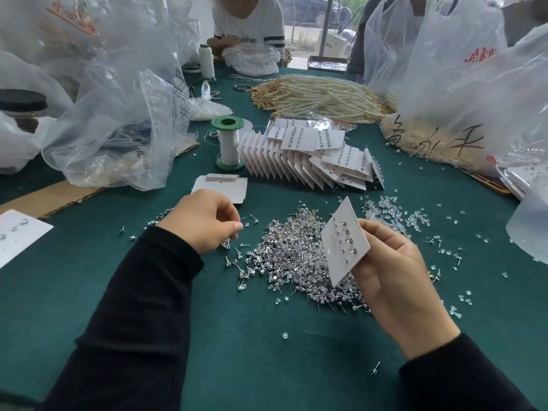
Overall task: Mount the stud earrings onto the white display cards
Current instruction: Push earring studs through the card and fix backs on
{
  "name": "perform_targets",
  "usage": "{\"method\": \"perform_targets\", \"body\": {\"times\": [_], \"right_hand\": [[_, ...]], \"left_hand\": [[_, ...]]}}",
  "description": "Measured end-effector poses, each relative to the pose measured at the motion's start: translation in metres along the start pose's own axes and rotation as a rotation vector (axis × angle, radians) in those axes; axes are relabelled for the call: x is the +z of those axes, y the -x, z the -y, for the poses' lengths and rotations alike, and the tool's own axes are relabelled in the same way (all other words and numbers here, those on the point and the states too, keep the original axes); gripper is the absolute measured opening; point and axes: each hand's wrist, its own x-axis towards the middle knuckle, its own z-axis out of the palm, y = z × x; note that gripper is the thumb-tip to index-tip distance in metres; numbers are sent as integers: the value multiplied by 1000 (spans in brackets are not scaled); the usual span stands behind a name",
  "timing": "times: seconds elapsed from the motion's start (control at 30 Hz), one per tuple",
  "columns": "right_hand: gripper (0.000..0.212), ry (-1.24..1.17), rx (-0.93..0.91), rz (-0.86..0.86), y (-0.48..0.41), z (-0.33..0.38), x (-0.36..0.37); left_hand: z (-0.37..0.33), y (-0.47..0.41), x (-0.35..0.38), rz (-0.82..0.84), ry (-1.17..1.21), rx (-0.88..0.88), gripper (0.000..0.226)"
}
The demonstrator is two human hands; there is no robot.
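Item: dark green cloth-covered counter (252,336), worked by a person in black sleeves. Centre, near: a loose heap of small silver stud earrings (299,262) with thin metal posts, spread flat, probably so single pieces can be picked from its edge. Right hand (394,271): grip closed on the edge of a white rectangular display card (345,241), held tilted above the right side of the heap with its face turned toward the left hand; several studs already sit in it in rows, with part of the card apparently unfilled. The tilt likely keeps the holes visible and the back free for the posts. Left hand (204,223): fingers curled at the left edge of the heap, thumb and forefinger pinched narrow; whether a stud is between them cannot be told. Right, near: a scatter of small clear plastic earring backs (415,221), kept apart from the studs, presumably for fitting afterwards. Centre, far: a leaning row of finished white cards (311,161) carrying studs, overlapped like tiles. Left of that row: a green-capped spool of white thread (228,143), upright. Just beyond the left hand: a short stack of blank white cards (221,185), near for the next pick. Far: a pile of pearl bead strands (320,94). Both sides: crumpled clear plastic bags (118,93).
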Motion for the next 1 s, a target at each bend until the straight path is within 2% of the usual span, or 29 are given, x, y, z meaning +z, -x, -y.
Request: {"method": "perform_targets", "body": {"times": [0.17,0.23,0.33,0.4,0.5,0.57,0.77,1.0], "right_hand": [[13,-86,69,0,-1,2,0],[15,-148,132,30,-1,2,0],[37,-210,216,108,0,1,3],[37,-224,231,161,2,-1,7],[20,-274,225,212,4,-3,11],[16,-294,220,237,5,-4,13],[25,-273,212,276,4,-5,12],[22,-197,211,244,4,-4,11]], "left_hand": [[2,0,-2,-29,144,23,19],[-9,5,-1,-73,297,145,17],[-35,17,13,-110,575,432,15],[-46,21,28,-145,688,503,16],[-52,22,44,-207,709,484,12],[-53,22,47,-234,704,476,11],[-54,23,50,-293,654,458,7],[-55,23,55,-331,605,441,8]]}}
